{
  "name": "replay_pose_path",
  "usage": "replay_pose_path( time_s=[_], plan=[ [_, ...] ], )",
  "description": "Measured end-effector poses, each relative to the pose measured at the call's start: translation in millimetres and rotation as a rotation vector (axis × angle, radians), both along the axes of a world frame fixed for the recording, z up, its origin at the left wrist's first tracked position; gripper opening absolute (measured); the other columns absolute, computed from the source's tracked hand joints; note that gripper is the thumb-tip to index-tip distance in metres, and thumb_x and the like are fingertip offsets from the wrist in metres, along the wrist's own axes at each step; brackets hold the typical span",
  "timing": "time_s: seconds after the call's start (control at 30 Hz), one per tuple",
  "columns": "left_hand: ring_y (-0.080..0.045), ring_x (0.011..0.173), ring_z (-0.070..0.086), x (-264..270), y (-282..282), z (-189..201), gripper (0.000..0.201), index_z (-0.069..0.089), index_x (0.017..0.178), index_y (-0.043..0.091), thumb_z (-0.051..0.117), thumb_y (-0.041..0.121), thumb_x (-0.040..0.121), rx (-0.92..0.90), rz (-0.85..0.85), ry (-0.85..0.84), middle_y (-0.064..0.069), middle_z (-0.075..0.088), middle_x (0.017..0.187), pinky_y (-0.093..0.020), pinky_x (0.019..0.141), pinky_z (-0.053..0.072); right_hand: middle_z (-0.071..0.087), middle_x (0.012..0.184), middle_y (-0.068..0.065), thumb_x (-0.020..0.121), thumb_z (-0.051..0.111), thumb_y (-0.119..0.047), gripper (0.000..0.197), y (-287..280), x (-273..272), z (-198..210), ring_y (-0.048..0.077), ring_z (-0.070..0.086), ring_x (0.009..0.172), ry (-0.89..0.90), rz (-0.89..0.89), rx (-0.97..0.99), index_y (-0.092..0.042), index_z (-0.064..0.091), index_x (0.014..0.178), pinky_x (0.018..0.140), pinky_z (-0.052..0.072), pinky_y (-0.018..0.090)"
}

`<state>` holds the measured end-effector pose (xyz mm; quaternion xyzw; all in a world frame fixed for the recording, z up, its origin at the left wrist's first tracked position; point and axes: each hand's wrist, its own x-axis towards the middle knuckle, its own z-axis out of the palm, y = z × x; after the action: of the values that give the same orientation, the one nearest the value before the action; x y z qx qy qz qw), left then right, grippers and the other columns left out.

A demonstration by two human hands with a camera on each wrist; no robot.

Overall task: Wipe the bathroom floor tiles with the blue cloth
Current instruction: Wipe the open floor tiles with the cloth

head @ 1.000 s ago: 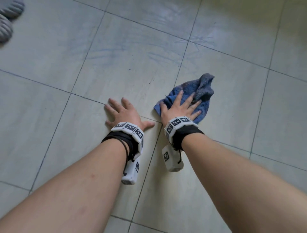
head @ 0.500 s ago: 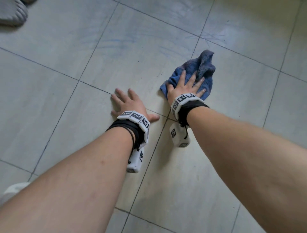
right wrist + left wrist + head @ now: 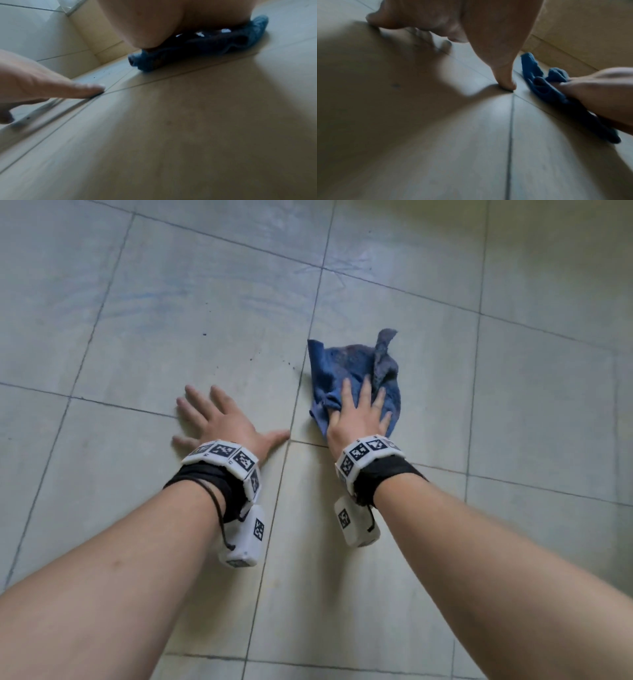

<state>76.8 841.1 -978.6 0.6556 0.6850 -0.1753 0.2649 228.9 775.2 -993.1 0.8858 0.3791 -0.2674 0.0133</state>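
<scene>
The crumpled blue terry cloth (image 3: 346, 371) lies on the pale grey-green glazed floor tiles (image 3: 171, 313), just right of a dark grout line (image 3: 303, 364) that runs away from the person. The right hand (image 3: 359, 419) lies flat on the near part of the cloth, palm down, its fingers (image 3: 364, 392) straight and spread, pressing rather than gripping; nothing is curled round the fabric. Most of the cloth sticks out beyond the fingertips, with 2 rumpled corners raised at the far edge, and a narrower strip shows on either side of the palm. From the right wrist view the cloth (image 3: 223, 43) is squashed between the heel of the hand and the tile.

The left hand (image 3: 226, 422) rests on the neighbouring tile, just beside the cloth but apart from it, with the grout line between them. Its fingers are splayed and straight and its thumb (image 3: 274, 437) reaches toward that line; it holds nothing. In the left wrist view the thumb tip (image 3: 506, 83) touches down right at a grout crossing, with the cloth (image 3: 537, 86) close by to its right.

Both wrists wear black straps with white marker-patterned bands (image 3: 222, 457). A few dark specks (image 3: 205, 334) dot the tile ahead of the left hand, and faint bluish streaks (image 3: 144, 306) show farther out.
</scene>
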Motion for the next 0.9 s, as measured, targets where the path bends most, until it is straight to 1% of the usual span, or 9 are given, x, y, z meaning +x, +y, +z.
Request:
replay_pose_path(
  time_s=[0.27,0.37,0.43,0.53,0.6,0.67,0.77,0.83,0.9],
  plan=[
    [-0.039,0.15,-0.014,31.1,0.6,1.5,0.142,-0.005,0.157,0.006,0.08,0.07,0.062,-0.006,-0.023,0.038,-0.023,-0.017,0.162,-0.068,0.112,0.014,-0.012,0.163,0.009,0.101,0.037,-0.032,0.07,-55.6,1.5,-7.3,0.033,-0.017,0.148,-0.004,0.194,-0.066,-0.02,-0.003,0.156,0.12,-0.005,0.046],
    [-0.04,0.15,-0.012,34.2,1.1,4.0,0.144,-0.006,0.156,0.006,0.08,0.07,0.06,-0.017,-0.016,0.05,-0.023,-0.016,0.162,-0.065,0.113,0.017,-0.011,0.163,0.012,0.099,0.037,-0.036,0.074,-77.3,21.8,-4.3,0.035,-0.014,0.148,-0.029,-0.009,-0.097,-0.017,-0.006,0.156,0.12,-0.002,0.048],
    [-0.039,0.15,-0.012,33.5,-0.6,3.7,0.143,-0.006,0.157,0.007,0.078,0.072,0.061,-0.016,-0.026,0.047,-0.022,-0.016,0.162,-0.065,0.112,0.018,-0.016,0.162,0.014,0.098,0.037,-0.052,0.082,-79.8,40.7,-2.1,0.038,-0.011,0.148,-0.059,-0.16,-0.122,-0.017,-0.008,0.156,0.12,-0.001,0.05],
    [-0.038,0.15,-0.012,32.2,-2.3,2.9,0.14,-0.005,0.157,0.008,0.077,0.072,0.063,-0.014,-0.039,0.036,-0.021,-0.016,0.162,-0.064,0.113,0.017,-0.02,0.161,0.013,0.093,0.037,-0.065,0.089,-51.7,60.5,-2.9,0.039,-0.012,0.148,-0.069,-0.218,-0.135,-0.021,-0.009,0.156,0.118,-0.002,0.054],
    [-0.038,0.15,-0.013,32.5,-1.4,2.0,0.14,-0.004,0.157,0.008,0.078,0.071,0.063,-0.015,-0.038,0.035,-0.021,-0.016,0.163,-0.064,0.113,0.017,-0.019,0.162,0.01,0.095,0.035,-0.062,0.083,-16.5,59.2,-5.3,0.037,-0.012,0.148,-0.067,-0.159,-0.084,-0.023,-0.005,0.157,0.118,-0.003,0.055],
    [-0.038,0.15,-0.013,32.9,-0.5,0.6,0.14,-0.004,0.157,0.008,0.078,0.07,0.063,-0.015,-0.035,0.034,-0.02,-0.017,0.163,-0.064,0.113,0.017,-0.017,0.163,0.007,0.098,0.034,-0.054,0.075,13.6,43.6,-7.4,0.034,-0.016,0.148,-0.035,-0.007,-0.051,-0.025,-0.004,0.156,0.118,-0.007,0.054],
    [-0.039,0.15,-0.012,31.5,-0.3,1.0,0.138,-0.004,0.157,0.008,0.078,0.07,0.064,-0.014,-0.04,0.028,-0.02,-0.017,0.162,-0.065,0.113,0.016,-0.014,0.163,0.004,0.1,0.033,-0.044,0.071,13.6,10.2,-6.0,0.031,-0.021,0.147,0.026,0.184,-0.049,-0.027,-0.008,0.156,0.117,-0.011,0.051],
    [-0.039,0.15,-0.012,30.8,0.1,2.6,0.137,-0.003,0.157,0.009,0.077,0.07,0.065,-0.011,-0.041,0.03,-0.02,-0.017,0.163,-0.064,0.113,0.017,-0.012,0.164,0.006,0.1,0.034,-0.039,0.071,-15.8,2.5,-6.9,0.03,-0.021,0.147,0.026,0.188,-0.059,-0.026,-0.008,0.156,0.118,-0.011,0.05],
    [-0.038,0.15,-0.012,31.4,-1.1,4.6,0.138,-0.003,0.157,0.009,0.077,0.071,0.064,-0.013,-0.043,0.037,-0.02,-0.016,0.163,-0.064,0.113,0.017,-0.011,0.163,0.008,0.101,0.033,-0.041,0.071,-49.6,11.7,-8.5,0.031,-0.018,0.148,0.004,0.039,-0.084,-0.024,-0.008,0.156,0.118,-0.008,0.051]
  ],
)
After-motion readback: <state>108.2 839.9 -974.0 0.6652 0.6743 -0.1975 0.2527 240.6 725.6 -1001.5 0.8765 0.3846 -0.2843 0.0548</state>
